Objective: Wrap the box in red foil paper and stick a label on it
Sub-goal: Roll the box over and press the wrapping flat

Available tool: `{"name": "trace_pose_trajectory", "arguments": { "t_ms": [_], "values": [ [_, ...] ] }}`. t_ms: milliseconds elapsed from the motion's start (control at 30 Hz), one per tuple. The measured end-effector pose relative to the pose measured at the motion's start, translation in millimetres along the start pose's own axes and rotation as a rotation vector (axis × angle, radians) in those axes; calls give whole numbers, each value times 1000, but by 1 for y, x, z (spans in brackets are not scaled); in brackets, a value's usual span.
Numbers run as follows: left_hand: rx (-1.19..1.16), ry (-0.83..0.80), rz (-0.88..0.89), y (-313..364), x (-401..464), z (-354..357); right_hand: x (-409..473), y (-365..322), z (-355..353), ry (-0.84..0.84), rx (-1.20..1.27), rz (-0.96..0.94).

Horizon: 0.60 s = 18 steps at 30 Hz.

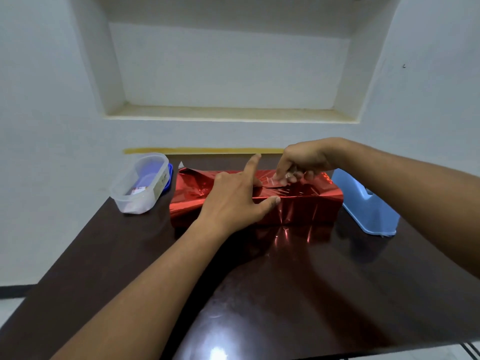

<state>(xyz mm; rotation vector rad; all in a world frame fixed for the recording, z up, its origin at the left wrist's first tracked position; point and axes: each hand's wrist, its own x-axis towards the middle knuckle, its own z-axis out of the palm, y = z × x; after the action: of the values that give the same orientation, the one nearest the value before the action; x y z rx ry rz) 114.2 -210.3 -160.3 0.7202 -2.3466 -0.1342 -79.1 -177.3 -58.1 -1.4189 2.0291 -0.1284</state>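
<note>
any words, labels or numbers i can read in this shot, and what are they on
Nothing here is readable.
Sticker on the side of the clear plastic container: print too small and blurred to read.
Small printed item inside that container: too blurred to read.
Red foil-wrapped box and blue tape dispenser: no text visible.

arms: 2, bare to past elbow | left grip [235, 201]: bare | right grip [302, 162]: bare

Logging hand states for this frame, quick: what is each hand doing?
Left hand: open, fingers spread, pressing the foil on the box.
Right hand: fingers curled, pinching a clear tape piece onto the foil.
</note>
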Motion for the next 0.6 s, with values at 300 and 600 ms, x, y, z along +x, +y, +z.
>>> {"name": "trace_pose_trajectory", "arguments": {
  "t_ms": [300, 600],
  "values": [
    [2, 39, 34, -1, -1, 0, 8, 1, 3, 18, 13, 47],
    [33, 25, 54, -2, 0, 3, 10, -3, 7, 42, -43, 49]
  ]
}}
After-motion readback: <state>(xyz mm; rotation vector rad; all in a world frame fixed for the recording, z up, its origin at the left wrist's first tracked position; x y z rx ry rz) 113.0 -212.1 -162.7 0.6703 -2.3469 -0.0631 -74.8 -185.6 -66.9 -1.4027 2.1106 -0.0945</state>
